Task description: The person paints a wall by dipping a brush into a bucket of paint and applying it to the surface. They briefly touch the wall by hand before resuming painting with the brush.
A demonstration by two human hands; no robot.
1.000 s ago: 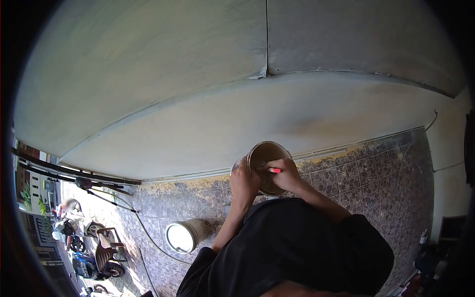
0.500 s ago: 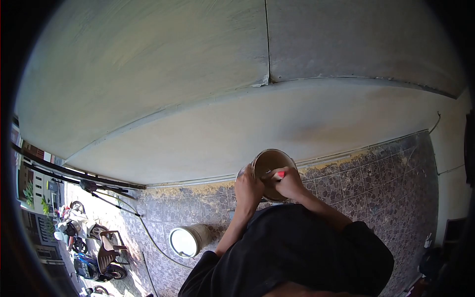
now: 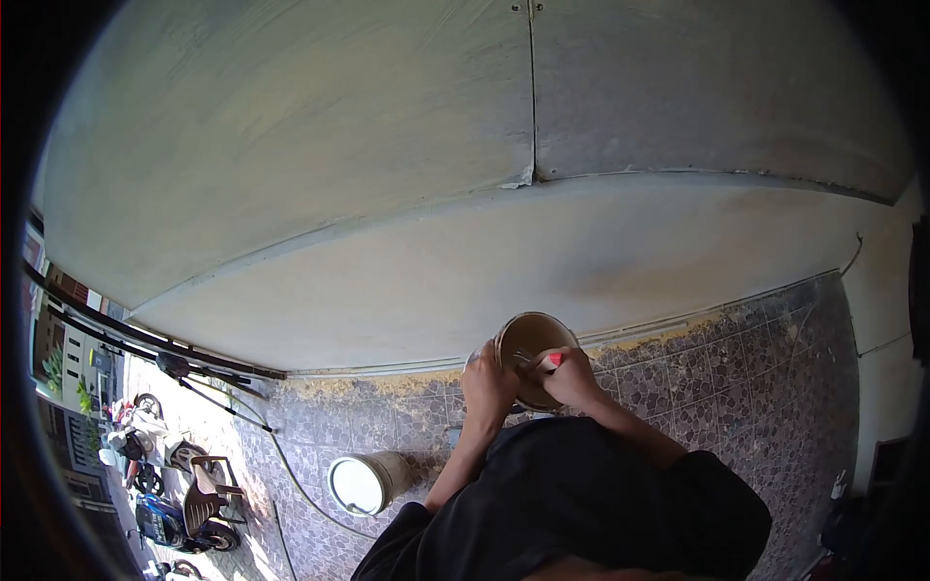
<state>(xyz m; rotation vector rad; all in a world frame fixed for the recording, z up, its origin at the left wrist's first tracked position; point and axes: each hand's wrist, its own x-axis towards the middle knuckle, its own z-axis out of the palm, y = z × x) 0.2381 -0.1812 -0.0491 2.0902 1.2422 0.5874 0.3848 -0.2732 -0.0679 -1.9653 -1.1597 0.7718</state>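
A round bucket (image 3: 535, 331) with a beige inside is tilted toward me, close in front of my body. My left hand (image 3: 489, 389) is closed over its left rim. Inside the mouth, my right hand (image 3: 572, 380) is wrapped around a tool with a red-ended handle (image 3: 554, 359). The working end of that tool is down in the bucket, mostly hidden by my fingers.
A pale wall (image 3: 417, 281) stands right behind the bucket, below grey-green panels (image 3: 291, 126). On the patterned tile floor (image 3: 678, 387) at left are a white-topped pail (image 3: 358, 484) and a hose (image 3: 300, 484). Farther left stand a brown chair (image 3: 205, 504) and motorbikes (image 3: 160, 523).
The bucket and both hands sit slightly lower in view, as does the wall. My right hand has shifted a little inside the bucket, still holding the red-ended tool.
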